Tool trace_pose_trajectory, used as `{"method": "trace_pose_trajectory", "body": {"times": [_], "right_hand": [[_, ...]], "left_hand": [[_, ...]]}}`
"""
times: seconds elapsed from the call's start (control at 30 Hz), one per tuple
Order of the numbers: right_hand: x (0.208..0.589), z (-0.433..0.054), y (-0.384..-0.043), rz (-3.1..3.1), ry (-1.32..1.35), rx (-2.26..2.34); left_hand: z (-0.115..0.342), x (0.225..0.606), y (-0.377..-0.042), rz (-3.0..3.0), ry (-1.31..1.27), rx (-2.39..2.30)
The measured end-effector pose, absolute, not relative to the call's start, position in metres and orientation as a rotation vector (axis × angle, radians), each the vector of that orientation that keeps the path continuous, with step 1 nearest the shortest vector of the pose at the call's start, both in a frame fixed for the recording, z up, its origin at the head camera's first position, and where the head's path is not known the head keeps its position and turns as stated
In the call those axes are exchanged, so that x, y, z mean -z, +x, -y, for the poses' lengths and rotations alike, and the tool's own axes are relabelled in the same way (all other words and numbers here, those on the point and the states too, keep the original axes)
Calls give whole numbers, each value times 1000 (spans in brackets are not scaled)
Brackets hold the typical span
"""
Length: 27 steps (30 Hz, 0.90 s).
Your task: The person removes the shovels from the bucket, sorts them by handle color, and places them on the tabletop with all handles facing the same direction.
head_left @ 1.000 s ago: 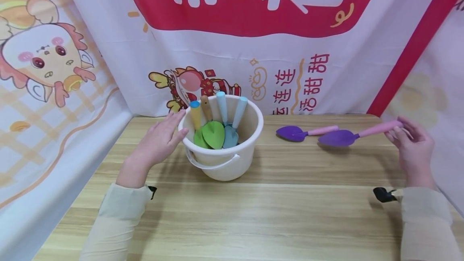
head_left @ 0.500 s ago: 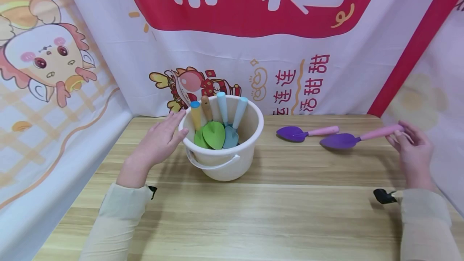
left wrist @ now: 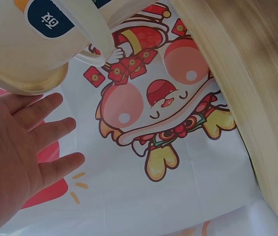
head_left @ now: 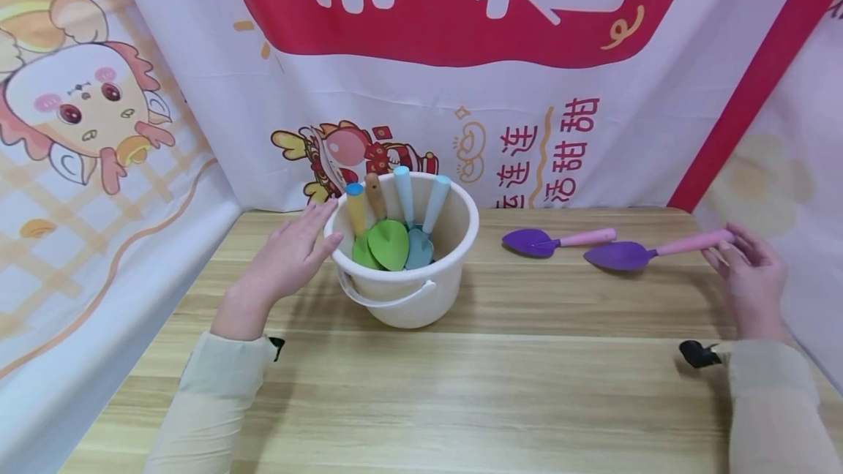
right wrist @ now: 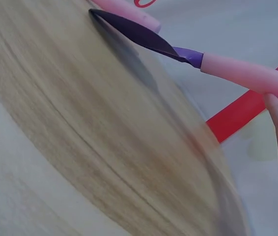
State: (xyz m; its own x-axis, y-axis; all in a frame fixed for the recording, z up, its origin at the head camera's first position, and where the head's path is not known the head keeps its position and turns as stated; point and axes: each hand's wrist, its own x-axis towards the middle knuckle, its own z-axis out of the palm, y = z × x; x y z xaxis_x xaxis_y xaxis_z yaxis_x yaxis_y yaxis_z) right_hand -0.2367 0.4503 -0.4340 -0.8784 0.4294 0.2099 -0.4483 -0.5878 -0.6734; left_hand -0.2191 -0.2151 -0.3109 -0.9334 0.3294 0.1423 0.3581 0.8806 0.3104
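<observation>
With its fingertips, my right hand (head_left: 757, 280) pinches the end of the pink handle of a purple-bladed garden trowel (head_left: 620, 256). In the right wrist view, that trowel (right wrist: 136, 37) is held with its blade tip low over the wood. Beyond it a matching purple and pink trowel (head_left: 532, 242) lies on the table. My left hand (head_left: 286, 262) has its fingers extended and rests against the left side of a cream bucket (head_left: 431, 297). The left wrist view shows the fingers spread at the rim of the bucket (left wrist: 11, 64). Green-bladed trowels (head_left: 388, 246) and light-blue trowels (head_left: 418, 249) stand in the bucket.
The wooden table (head_left: 461, 401) backs onto a printed white and red cloth (head_left: 461, 28). Another printed cloth (head_left: 125, 189) hangs along the left side. The bucket's white handle (head_left: 388, 303) hangs down at its front.
My right hand has lowered the trowel a little toward the table and shifted it slightly to the right. My left hand and the bucket have stayed in place.
</observation>
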Motion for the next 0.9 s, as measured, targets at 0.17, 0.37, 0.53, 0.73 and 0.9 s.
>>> {"method": "trace_pose_trajectory", "body": {"times": [0.17, 0.37, 0.53, 0.73, 0.9], "right_hand": [[436, -455, -237, 1064, -17, -2478], [439, -458, -241, 1103, -135, -2454], [442, -457, -249, 1095, -272, -2423], [445, -456, -259, 1076, -445, -2430], [443, -456, -265, 1038, -506, -2412]], "left_hand": [[215, 311, -220, 2966, -541, 520], [216, 313, -222, 2961, -551, 520], [216, 312, -222, 2962, -548, 523], [217, 312, -222, 2958, -550, 512], [216, 313, -221, 2954, -555, 516]]}}
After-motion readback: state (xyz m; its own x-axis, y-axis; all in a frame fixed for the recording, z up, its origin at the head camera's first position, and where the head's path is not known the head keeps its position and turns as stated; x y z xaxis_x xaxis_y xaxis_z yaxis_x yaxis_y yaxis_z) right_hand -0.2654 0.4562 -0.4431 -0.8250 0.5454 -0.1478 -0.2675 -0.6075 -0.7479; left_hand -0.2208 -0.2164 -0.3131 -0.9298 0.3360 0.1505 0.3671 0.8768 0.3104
